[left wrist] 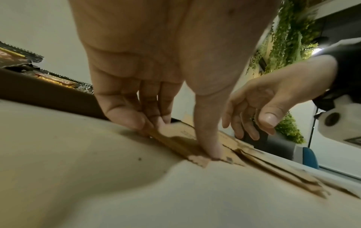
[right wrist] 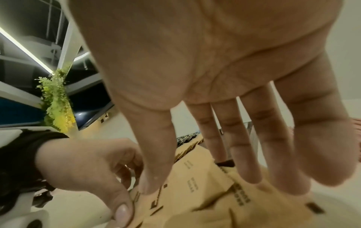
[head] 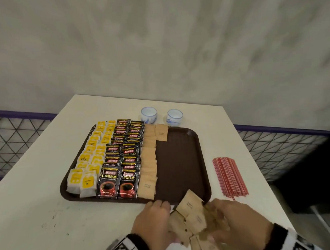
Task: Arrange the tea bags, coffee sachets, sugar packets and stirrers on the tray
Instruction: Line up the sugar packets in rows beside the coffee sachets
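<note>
A white table (head: 40,187) stands against a pale, streaked wall (head: 156,40), with dark wire-mesh fencing (head: 15,135) topped by a purple rail on either side. In the wrist views hanging green plants (left wrist: 289,38) and strip lights show higher up in the room.

A brown tray (head: 181,162) lies on the table. From its left: two columns of yellow tea bags (head: 88,160), then two columns of black coffee sachets (head: 122,155), then one full column of tan sugar packets (head: 148,163) with a single packet starting a second column at the far edge. They overlap too much to count exactly; perhaps ten or so to a column. The tray's right part is bare. Behind the tray stand two white-and-blue cups (head: 149,114). Right of the tray, on the table, lies one bundle of red stirrers (head: 229,176).

At the near edge, a loose heap of sugar packets (head: 192,216) lies on the table, one leaning over the tray's rim. The left hand (head: 155,219) pinches the heap's left edge between thumb and fingers. The right hand (head: 238,221) hangs over its right side, fingers spread and nearly straight, thumb tip touching a packet.
</note>
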